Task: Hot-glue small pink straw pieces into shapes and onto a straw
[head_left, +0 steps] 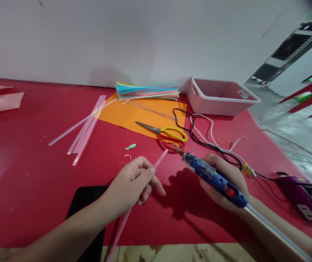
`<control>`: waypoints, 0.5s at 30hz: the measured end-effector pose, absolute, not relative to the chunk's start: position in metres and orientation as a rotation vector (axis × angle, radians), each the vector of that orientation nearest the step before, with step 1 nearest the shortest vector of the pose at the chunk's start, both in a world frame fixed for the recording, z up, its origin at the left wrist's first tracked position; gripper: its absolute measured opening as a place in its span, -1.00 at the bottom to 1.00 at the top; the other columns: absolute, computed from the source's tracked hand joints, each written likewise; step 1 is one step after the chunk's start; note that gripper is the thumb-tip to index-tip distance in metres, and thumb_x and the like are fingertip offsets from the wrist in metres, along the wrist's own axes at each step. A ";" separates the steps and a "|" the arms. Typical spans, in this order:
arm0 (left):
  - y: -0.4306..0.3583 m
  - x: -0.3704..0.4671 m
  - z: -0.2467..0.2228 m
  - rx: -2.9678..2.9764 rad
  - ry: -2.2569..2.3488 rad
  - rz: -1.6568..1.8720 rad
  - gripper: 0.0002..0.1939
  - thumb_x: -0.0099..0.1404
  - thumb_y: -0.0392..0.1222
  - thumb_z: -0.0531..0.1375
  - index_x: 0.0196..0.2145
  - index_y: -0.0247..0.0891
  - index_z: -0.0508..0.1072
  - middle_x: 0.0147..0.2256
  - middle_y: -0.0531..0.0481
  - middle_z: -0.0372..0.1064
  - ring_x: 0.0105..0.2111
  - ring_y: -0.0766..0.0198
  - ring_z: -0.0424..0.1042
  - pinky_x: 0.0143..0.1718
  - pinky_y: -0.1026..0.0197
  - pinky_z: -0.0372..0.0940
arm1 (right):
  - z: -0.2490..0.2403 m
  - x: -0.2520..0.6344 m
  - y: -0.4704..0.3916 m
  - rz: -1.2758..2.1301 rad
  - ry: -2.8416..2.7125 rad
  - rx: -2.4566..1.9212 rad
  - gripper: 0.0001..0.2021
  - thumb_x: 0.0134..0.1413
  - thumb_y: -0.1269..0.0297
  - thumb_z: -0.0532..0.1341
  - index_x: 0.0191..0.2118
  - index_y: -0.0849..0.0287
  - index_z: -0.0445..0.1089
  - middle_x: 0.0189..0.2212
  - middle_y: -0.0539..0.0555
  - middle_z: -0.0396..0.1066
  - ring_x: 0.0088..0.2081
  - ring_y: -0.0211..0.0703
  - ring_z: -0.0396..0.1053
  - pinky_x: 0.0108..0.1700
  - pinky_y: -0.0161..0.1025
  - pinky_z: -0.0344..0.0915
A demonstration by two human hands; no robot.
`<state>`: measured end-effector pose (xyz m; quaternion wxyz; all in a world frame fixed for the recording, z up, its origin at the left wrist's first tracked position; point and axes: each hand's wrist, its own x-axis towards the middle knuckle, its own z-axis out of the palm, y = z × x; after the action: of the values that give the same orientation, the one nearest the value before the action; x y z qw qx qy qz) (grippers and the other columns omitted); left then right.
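My left hand [136, 182] pinches a pink translucent straw [161, 158] near its upper end; the straw runs down past the table's front edge. Opposite it, my right hand [224, 178] is wrapped round a blue glue gun [213, 178], whose metal tip points up and left, just right of the straw's end. A glue stick [276, 231] extends from the gun's back. Scissors [172, 134] with yellow and red handles lie behind the straw tip. A small green piece [130, 146] rests left of them.
Pink straws [86, 134] lie at left. Colourful pipe cleaners [147, 92] lie on orange paper [134, 116]. A pink basket [221, 103], cables [213, 145] and a purple power strip [300, 200] are at right. A black tablet-like object [85, 203] sits under my left forearm.
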<state>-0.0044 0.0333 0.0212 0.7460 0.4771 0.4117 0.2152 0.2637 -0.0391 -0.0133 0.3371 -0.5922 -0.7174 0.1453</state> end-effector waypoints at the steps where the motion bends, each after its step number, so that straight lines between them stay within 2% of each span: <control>1: 0.033 -0.006 0.021 1.025 0.901 0.482 -0.80 0.38 -0.15 0.10 -0.38 -0.16 0.15 -0.57 0.03 0.55 -0.74 0.50 0.03 -0.72 0.45 -0.01 | -0.014 0.261 -0.040 0.382 -1.881 -1.502 -0.87 0.15 0.24 0.19 -0.17 -0.04 0.29 -0.42 0.03 0.43 -0.48 -0.08 0.38 -0.40 -0.14 0.33; 4: 0.031 -0.009 0.023 0.968 0.918 0.432 -0.79 0.37 -0.14 0.11 -0.39 -0.17 0.16 -0.61 0.06 0.51 -0.74 0.53 -0.08 -0.72 0.46 -0.11 | -0.014 0.252 -0.039 0.411 -2.007 -1.349 -0.87 0.15 0.20 0.23 -0.18 -0.01 0.32 -0.41 0.05 0.43 -0.42 -0.10 0.41 -0.39 -0.19 0.33; 7: 0.030 -0.010 0.025 0.940 0.922 0.402 -0.79 0.35 -0.13 0.13 -0.39 -0.17 0.17 -0.62 0.07 0.50 -0.75 0.53 -0.05 -0.72 0.46 -0.08 | -0.012 0.247 -0.039 0.405 -2.089 -1.307 -0.75 0.12 0.17 0.27 -0.09 0.01 0.31 -0.38 0.06 0.42 -0.39 -0.10 0.39 -0.37 -0.19 0.33; 11: 0.028 -0.008 0.024 0.941 0.909 0.431 -0.77 0.33 -0.10 0.16 -0.41 -0.17 0.18 -0.61 0.07 0.51 -0.74 0.52 0.03 -0.72 0.47 0.03 | -0.008 0.244 -0.039 0.360 -2.146 -1.313 -0.80 0.17 0.28 0.23 -0.09 0.03 0.28 -0.41 0.04 0.39 -0.41 -0.15 0.36 -0.38 -0.22 0.30; 15: 0.027 -0.007 0.021 0.925 0.866 0.422 -0.76 0.32 -0.08 0.19 -0.41 -0.18 0.22 -0.51 -0.01 0.59 -0.71 0.48 0.17 -0.71 0.43 0.17 | -0.002 0.240 -0.036 0.306 -2.168 -1.310 -0.86 0.22 0.39 0.17 -0.12 0.03 0.29 -0.43 0.03 0.40 -0.43 -0.17 0.37 -0.38 -0.24 0.32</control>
<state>-0.0072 0.0271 0.0209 0.7850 0.4290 0.4016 0.1959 0.2403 -0.0360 -0.0016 0.2910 -0.4912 -0.8129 0.1149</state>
